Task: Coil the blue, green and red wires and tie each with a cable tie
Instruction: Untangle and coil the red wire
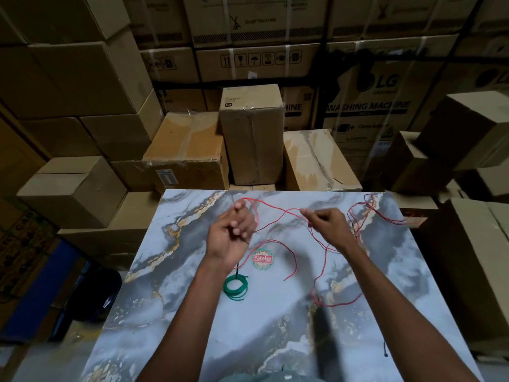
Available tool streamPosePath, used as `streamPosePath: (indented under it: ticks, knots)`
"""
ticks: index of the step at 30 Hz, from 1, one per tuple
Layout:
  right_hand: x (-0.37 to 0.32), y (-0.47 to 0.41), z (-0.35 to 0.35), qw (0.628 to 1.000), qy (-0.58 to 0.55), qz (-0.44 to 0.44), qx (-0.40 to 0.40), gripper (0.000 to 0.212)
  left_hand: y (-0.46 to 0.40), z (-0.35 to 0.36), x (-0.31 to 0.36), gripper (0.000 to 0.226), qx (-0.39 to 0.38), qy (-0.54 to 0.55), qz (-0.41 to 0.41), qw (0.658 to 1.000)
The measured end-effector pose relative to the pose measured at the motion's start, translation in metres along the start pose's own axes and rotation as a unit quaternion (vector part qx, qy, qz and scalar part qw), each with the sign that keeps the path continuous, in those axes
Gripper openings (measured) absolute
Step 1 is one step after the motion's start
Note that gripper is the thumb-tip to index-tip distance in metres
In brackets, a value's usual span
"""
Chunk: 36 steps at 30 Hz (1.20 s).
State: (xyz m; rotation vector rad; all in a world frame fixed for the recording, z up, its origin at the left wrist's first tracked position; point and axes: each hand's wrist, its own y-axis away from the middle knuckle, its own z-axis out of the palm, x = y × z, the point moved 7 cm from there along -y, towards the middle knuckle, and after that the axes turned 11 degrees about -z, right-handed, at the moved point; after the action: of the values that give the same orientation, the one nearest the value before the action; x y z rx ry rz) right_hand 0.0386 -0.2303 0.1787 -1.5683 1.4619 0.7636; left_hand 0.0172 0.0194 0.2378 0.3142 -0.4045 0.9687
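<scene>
Red wire (278,213) sprawling in loose loops over the marble table (176,312): light, limp, likely tangling, best pinched near an end. Stacked cartons (366,114) reading "LG", "WASHING MACHINE". Left hand (231,230) and right hand (325,219) pinching the strand. Green coil (235,285) lying tied. Sticker (262,258) reading "Patel".

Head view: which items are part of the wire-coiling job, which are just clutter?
Job:
- loose thin red wire, gripped by left hand and right hand
- coiled green wire bundle with black cable tie
- dark wire at far right

Lying about:
- round red-and-green sticker
- stacked brown cardboard boxes
</scene>
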Motion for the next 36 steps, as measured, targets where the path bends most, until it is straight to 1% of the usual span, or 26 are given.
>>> streamPosePath:
  ticks: [2, 4, 6, 8, 10, 11, 13, 14, 15, 16, 18, 19, 20, 21, 22, 24, 25, 26, 27, 29, 31, 34, 36]
  knots:
    - [0.049, 0.018, -0.009, 0.997, 0.057, 0.056, 0.017, 0.061, 0.003, -0.022, 0.033, 0.022, 0.054, 0.051, 0.06, 0.995]
    - [0.082, 0.032, -0.02, 0.992, 0.088, 0.081, 0.036, 0.062, 0.007, -0.047, 0.056, 0.027, 0.121, 0.031, 0.1, 0.987]
    - [0.09, 0.033, -0.015, 0.988, 0.137, 0.071, 0.011, 0.061, 0.006, -0.061, 0.062, 0.028, 0.166, -0.01, 0.115, 0.979]
    - [0.081, 0.028, 0.0, 0.982, 0.165, 0.079, -0.037, 0.064, -0.004, -0.061, 0.049, 0.027, 0.176, -0.048, 0.095, 0.979]
    - [0.064, 0.019, 0.017, 0.98, 0.181, 0.07, -0.053, 0.072, -0.015, -0.054, 0.03, 0.027, 0.176, -0.087, 0.054, 0.979]
    - [0.052, 0.014, 0.021, 0.972, 0.221, 0.055, -0.047, 0.069, -0.019, -0.05, 0.022, 0.027, 0.174, -0.103, 0.035, 0.979]
    - [0.023, 0.005, 0.028, 0.942, 0.334, 0.036, -0.015, 0.058, -0.024, -0.043, 0.01, 0.028, 0.166, -0.132, 0.004, 0.977]
    - [0.006, 0.002, 0.034, 0.93, 0.368, 0.028, -0.006, 0.062, -0.026, -0.04, 0.004, 0.028, 0.163, -0.147, -0.011, 0.976]
    - [-0.012, -0.002, 0.038, 0.925, 0.379, 0.01, 0.0, 0.069, -0.027, -0.038, -0.001, 0.029, 0.162, -0.165, -0.025, 0.973]
    - [-0.033, -0.005, 0.041, 0.93, 0.366, -0.024, 0.011, 0.074, -0.029, -0.036, -0.005, 0.029, 0.163, -0.187, -0.038, 0.968]
    - [-0.074, -0.009, 0.046, 0.949, 0.276, -0.147, 0.038, 0.075, -0.029, -0.031, -0.011, 0.028, 0.165, -0.231, -0.065, 0.957]
    - [-0.093, -0.008, 0.048, 0.949, 0.234, -0.208, 0.045, 0.075, -0.028, -0.028, -0.013, 0.028, 0.163, -0.257, -0.078, 0.949]
    - [-0.107, -0.008, 0.052, 0.944, 0.214, -0.247, 0.039, 0.075, -0.027, -0.025, -0.015, 0.027, 0.16, -0.286, -0.09, 0.941]
    - [-0.115, -0.01, 0.057, 0.941, 0.213, -0.263, 0.017, 0.074, -0.025, -0.022, -0.017, 0.027, 0.153, -0.311, -0.101, 0.933]
    - [-0.116, -0.014, 0.062, 0.94, 0.223, -0.258, -0.016, 0.069, -0.023, -0.018, -0.019, 0.027, 0.143, -0.33, -0.112, 0.926]
    - [-0.103, -0.022, 0.071, 0.937, 0.257, -0.221, -0.084, 0.049, -0.018, -0.012, -0.023, 0.026, 0.115, -0.341, -0.132, 0.924]
    - [-0.094, -0.025, 0.07, 0.939, 0.257, -0.203, -0.101, 0.036, -0.016, -0.009, -0.024, 0.024, 0.098, -0.327, -0.139, 0.929]
    - [-0.087, -0.025, 0.067, 0.948, 0.234, -0.186, -0.11, 0.024, -0.013, -0.007, -0.024, 0.023, 0.081, -0.299, -0.143, 0.94]
    - [-0.08, -0.023, 0.064, 0.959, 0.197, -0.164, -0.116, 0.018, -0.011, -0.005, -0.023, 0.022, 0.061, -0.258, -0.144, 0.953]
    - [-0.069, -0.015, 0.061, 0.976, 0.125, -0.12, -0.133, 0.019, -0.008, 0.0, -0.018, 0.02, 0.021, -0.168, -0.136, 0.976]
    - [-0.065, -0.004, 0.062, 0.983, 0.077, -0.105, -0.126, 0.024, -0.007, 0.003, -0.016, 0.019, -0.001, -0.107, -0.13, 0.986]
    - [-0.056, 0.008, 0.066, 0.993, 0.009, -0.088, -0.084, 0.025, -0.013, -0.004, -0.011, 0.023, 0.024, -0.014, -0.102, 0.994]
    - [-0.045, 0.017, 0.065, 0.996, -0.032, -0.062, -0.063, 0.023, -0.02, -0.017, 0.003, 0.024, 0.076, 0.033, -0.047, 0.995]
